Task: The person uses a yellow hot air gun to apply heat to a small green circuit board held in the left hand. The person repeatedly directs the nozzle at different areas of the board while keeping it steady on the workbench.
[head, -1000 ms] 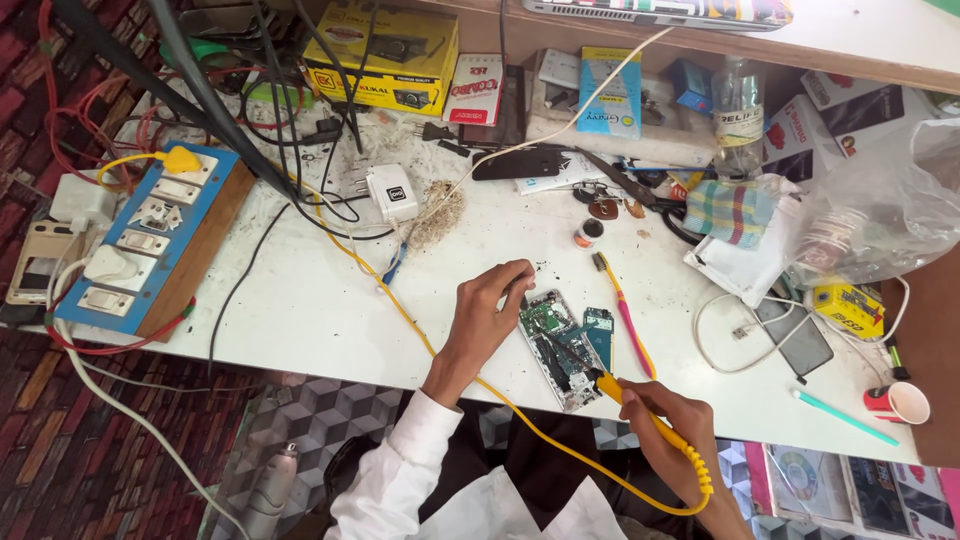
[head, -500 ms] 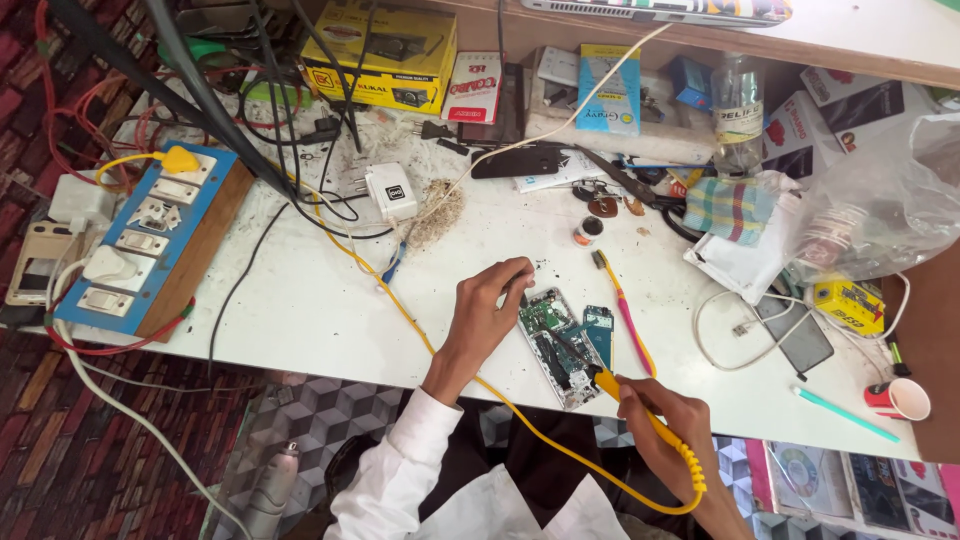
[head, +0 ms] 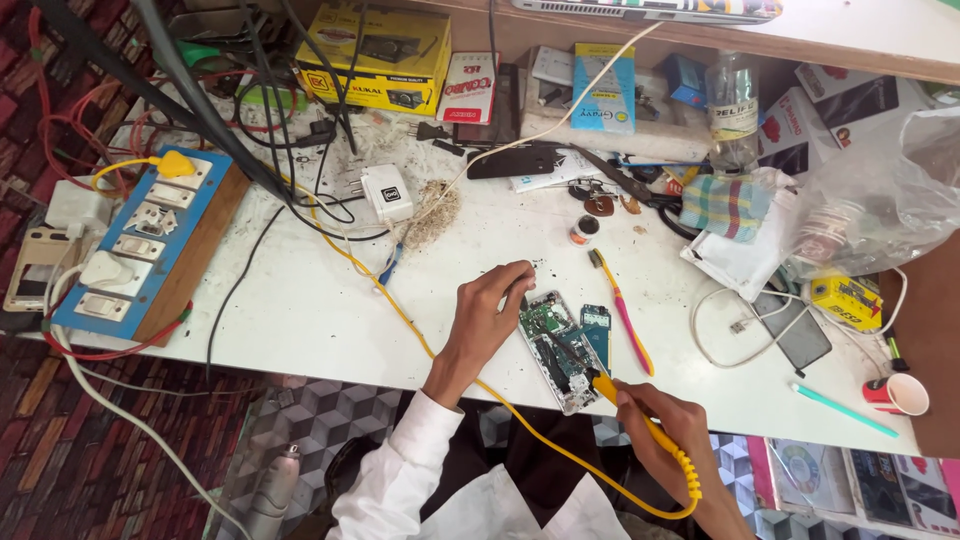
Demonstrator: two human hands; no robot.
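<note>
An opened phone [head: 558, 345] with its green circuit board showing lies on the white table [head: 300, 310] near the front edge. My left hand [head: 487, 312] rests on the phone's upper left corner, with its fingers curled against it. A yellow soldering iron [head: 640, 425] is gripped in my right hand [head: 672, 428], and its tip touches the lower part of the board. The iron's yellow cable [head: 400, 310] runs back across the table to a blue switchboard [head: 140, 250]. A small blue-green board part [head: 596, 330] lies just right of the phone.
A pink and yellow toothbrush [head: 622, 315] lies right of the phone. A white charger [head: 386, 192], a solder tin [head: 584, 230], a black phone [head: 526, 160], boxes, a bottle [head: 734, 100], a plastic bag [head: 880, 200] and a red cup [head: 898, 393] crowd the back and right.
My left hand has shifted slightly up along the phone's edge. The right hand and soldering iron stay on the board's lower end.
</note>
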